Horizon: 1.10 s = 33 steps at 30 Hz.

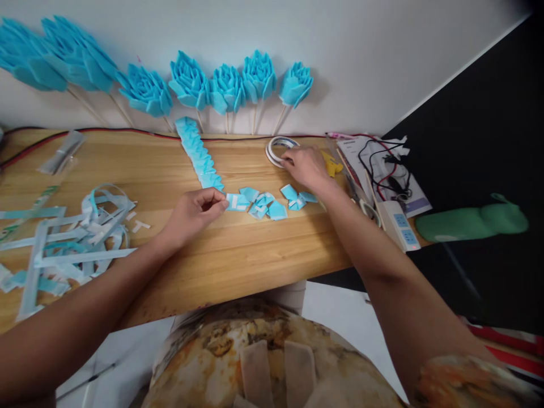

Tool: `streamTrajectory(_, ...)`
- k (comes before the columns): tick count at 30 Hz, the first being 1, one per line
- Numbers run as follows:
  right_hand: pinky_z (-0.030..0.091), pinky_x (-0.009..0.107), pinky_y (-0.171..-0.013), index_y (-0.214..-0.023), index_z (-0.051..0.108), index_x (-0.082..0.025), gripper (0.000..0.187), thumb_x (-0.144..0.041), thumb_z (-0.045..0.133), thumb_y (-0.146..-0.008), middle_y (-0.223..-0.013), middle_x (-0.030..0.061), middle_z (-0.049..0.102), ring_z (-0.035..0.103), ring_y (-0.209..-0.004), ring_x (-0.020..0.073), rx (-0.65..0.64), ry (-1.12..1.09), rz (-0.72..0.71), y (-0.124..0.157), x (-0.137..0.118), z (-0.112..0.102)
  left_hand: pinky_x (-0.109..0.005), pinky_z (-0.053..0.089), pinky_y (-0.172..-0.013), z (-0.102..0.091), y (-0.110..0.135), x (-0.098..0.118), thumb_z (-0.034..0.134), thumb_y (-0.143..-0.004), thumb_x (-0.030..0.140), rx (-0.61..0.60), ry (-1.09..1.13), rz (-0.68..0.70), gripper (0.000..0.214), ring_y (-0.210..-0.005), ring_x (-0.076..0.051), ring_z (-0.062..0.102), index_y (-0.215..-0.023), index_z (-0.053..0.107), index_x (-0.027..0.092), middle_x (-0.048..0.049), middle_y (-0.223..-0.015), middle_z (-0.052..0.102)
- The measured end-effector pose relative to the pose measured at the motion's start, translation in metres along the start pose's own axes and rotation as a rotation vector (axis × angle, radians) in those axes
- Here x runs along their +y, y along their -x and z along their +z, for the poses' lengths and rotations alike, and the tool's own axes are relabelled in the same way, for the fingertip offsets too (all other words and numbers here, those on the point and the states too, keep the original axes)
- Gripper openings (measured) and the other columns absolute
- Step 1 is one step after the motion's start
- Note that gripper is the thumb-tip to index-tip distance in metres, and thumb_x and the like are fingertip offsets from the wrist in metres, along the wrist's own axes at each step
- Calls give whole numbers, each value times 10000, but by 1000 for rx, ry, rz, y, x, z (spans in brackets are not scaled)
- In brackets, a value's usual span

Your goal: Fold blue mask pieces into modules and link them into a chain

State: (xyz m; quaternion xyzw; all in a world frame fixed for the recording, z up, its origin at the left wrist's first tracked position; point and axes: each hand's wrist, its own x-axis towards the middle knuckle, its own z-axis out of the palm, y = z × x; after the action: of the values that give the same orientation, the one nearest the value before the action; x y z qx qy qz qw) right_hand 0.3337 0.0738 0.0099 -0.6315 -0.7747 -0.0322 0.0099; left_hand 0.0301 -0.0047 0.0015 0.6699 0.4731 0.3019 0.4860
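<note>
My left hand (198, 212) is closed in a pinch at the left edge of a small light-blue folded piece (238, 202) with white strips on it. Over the far side of the table, my right hand (309, 165) has its fingertips closed on the near right rim of a white roll of tape (272, 156). Between the hands lie several loose blue folded pieces (277, 211). A zigzag row of overlapping blue pieces (199, 153) runs from the wall toward my left hand.
Blue flowers on sticks (189, 79) lean along the wall. Tangled pale strips (89, 232) cover the table's left. At right are scissors (369, 209), a yellow object (331, 163), papers with cables (393, 170), a power strip (398, 224) and a green bottle (459, 224).
</note>
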Motion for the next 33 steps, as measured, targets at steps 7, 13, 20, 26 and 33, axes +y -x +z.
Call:
streamTrajectory(7, 456, 465, -959, -1078, 783, -164, 253, -254, 551, -1032, -1197, 178, 801, 701, -1125, 353, 12, 16, -5, -6, 3, 4, -262, 406, -618, -1, -1, -6, 628, -813, 491, -5, -25, 13, 293, -662, -141, 486, -792, 640, 198, 0, -706, 596)
streamTrajectory(13, 434, 475, -965, -1053, 731, -174, 206, -267, 552, -1011, -1046, 151, 807, 704, -986, 332, 115, -89, -12, 3, 9, -5, -263, 407, -630, -1, -1, -4, 612, -807, 503, -26, -30, 8, 304, -661, -139, 493, -782, 628, 200, 3, -707, 606)
streamTrajectory(20, 410, 311, -734, -879, 655, -202, 252, -401, 547, -990, -862, 22, 762, 593, -748, 162, 100, -763, -44, 22, 12, -25, -262, 409, -617, -1, 1, 1, 588, -808, 499, -52, -57, 18, 302, -640, -137, 488, -762, 624, 204, 11, -685, 587)
streamTrajectory(26, 416, 312, -764, -862, 663, -211, 243, -419, 583, -961, -882, 17, 762, 594, -783, 161, 89, -873, -55, 30, 14, -29, -265, 393, -623, -1, 2, 5, 601, -786, 498, -93, -42, 20, 316, -635, -131, 473, -748, 637, 187, 15, -669, 559)
streamTrajectory(33, 411, 346, -807, -937, 772, -212, 182, -332, 640, -978, -797, 20, 754, 629, -736, 182, -26, -499, -258, 40, -16, -18, -249, 358, -597, 1, 4, 3, 622, -789, 507, -250, -27, -3, 336, -648, -126, 461, -761, 668, 175, 16, -677, 552)
